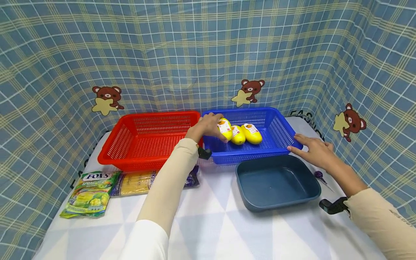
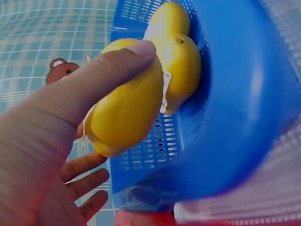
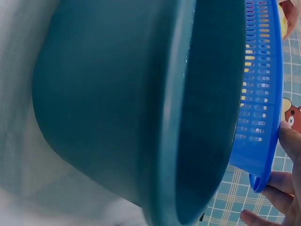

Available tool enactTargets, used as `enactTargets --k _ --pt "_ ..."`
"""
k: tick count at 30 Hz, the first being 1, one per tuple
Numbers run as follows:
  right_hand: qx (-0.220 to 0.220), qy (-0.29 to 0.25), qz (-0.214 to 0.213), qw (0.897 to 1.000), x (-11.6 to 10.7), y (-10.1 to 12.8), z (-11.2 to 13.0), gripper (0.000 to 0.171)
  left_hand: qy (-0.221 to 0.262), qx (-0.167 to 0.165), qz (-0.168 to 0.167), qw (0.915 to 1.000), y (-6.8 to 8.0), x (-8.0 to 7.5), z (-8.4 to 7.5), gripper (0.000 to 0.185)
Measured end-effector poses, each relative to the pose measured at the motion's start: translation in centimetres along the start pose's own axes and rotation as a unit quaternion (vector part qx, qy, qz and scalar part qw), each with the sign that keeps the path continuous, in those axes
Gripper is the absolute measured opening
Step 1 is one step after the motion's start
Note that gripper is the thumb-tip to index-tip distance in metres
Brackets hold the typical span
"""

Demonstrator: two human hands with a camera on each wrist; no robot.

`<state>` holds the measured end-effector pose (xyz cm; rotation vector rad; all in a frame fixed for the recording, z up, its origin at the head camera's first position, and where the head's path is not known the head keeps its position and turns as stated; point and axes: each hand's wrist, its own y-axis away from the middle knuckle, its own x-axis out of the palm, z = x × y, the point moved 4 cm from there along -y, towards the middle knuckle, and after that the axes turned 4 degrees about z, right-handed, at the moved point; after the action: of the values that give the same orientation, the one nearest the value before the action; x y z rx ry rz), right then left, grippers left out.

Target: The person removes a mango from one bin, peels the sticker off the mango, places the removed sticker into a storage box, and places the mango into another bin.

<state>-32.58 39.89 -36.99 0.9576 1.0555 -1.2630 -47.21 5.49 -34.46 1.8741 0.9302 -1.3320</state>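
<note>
A smooth, glossy yellow mango-shaped fruit (image 1: pixel 225 129) is grasped by the left hand (image 1: pixel 208 127) inside the blue basket (image 1: pixel 276 144), a rectangular plastic basket with slotted, perforated walls. Just beyond the hand, two more labelled yellow fruits (image 1: pixel 245 134) are seen lying side by side on the basket floor. In the left wrist view, the thumb (image 2: pixel 94 80) is shown pressed along the rounded fruit (image 2: pixel 127 113), which touches a neighbouring fruit (image 2: pixel 181 66) against the basket wall (image 2: pixel 235 117); this contact is not resolved in the head view. The right hand (image 1: pixel 313 150) is laid with straight, relaxed fingers on the near right corner of the blue basket, and in the right wrist view its fingertips (image 3: pixel 291 141) are seen at the basket's rolled rim (image 3: pixel 263 141). Just nearer than that hand, a matte dark teal tray (image 1: pixel 279 182) with rounded corners rests on the white surface (image 1: pixel 211 224). To the left of the left hand, a red slotted basket (image 1: pixel 149 139) stands beside the blue one, and crinkled sweet packets (image 1: pixel 91 193) lie in front of it.
</note>
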Motion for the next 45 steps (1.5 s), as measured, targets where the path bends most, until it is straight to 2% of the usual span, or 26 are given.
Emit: enactTargets --k 8,23,30,35,45 --pt "-0.002 -0.005 0.004 1.000 0.4 0.1 -0.1 0.085 0.004 0.032 -0.033 0.9989 2.5 -0.5 0.1 0.104" --pt "-0.003 -0.014 0.013 1.000 0.4 0.2 -0.1 0.084 0.057 0.053 -0.090 0.9929 9.2 -1.7 0.2 0.108" --pt "0.002 -0.019 0.013 1.000 0.2 0.0 0.1 0.086 0.048 0.089 -0.123 0.9872 12.3 -1.8 0.1 0.106" --pt "0.002 -0.017 0.014 1.000 -0.2 -0.2 0.1 0.086 0.036 0.108 -0.141 0.9834 14.2 -1.4 -0.1 0.105" --pt "0.005 -0.020 0.017 1.000 0.3 -0.1 -0.1 0.088 0.035 0.123 -0.146 0.9810 18.2 0.7 -0.3 0.103"
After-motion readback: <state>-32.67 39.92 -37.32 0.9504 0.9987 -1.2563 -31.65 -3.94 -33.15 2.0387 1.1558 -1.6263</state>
